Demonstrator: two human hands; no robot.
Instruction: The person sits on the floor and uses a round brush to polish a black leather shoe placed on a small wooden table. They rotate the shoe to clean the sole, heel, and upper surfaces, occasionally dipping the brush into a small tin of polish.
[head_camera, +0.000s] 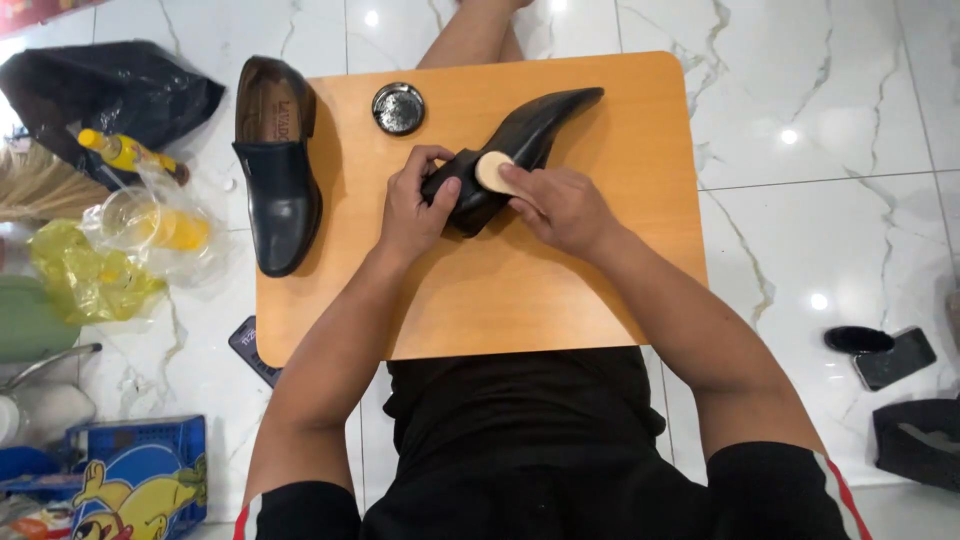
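On our wooden worktop (560, 300) we steady a black shoe (520, 145) lying on its side near the middle, our left hand (412, 205) with fingers clasped round its heel, our right hand (560, 205) pinching a small tan sponge (492, 170) against it, beside a round polish tin (398, 108).

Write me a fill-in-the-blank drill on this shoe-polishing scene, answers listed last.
1. The left hand grips the heel end of a black leather ____ lying on its side.
2. The right hand presses a round tan applicator pad against that ____.
3. The open round polish tin sits on the wooden ____.
4. The second black leather shoe lies to the person's ____.

Missing: shoe; shoe; table; left
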